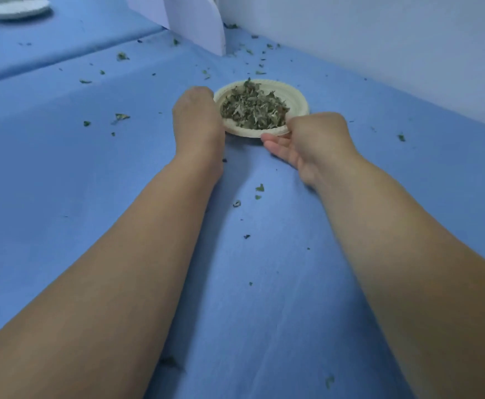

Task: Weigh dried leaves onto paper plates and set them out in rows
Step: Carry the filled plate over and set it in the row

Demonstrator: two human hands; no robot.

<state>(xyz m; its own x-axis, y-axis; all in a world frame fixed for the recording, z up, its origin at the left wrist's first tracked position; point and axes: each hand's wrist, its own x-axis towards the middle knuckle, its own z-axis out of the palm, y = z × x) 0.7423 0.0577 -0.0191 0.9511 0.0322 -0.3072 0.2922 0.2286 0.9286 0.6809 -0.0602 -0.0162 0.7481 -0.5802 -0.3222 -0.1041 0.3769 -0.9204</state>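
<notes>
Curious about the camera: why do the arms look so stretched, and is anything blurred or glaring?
Head view: the wide-angle lens stretches the forearms toward the bottom corners; light is soft and even, no glare; the right hand is slightly motion-smeared; the far plate looks soft.

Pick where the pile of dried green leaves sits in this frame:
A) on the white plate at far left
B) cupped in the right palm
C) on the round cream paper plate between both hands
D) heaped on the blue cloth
C: the pile of dried green leaves lies on the round cream paper plate, with the left hand and right hand at its rim; only scattered crumbs lie on the blue cloth.
</notes>
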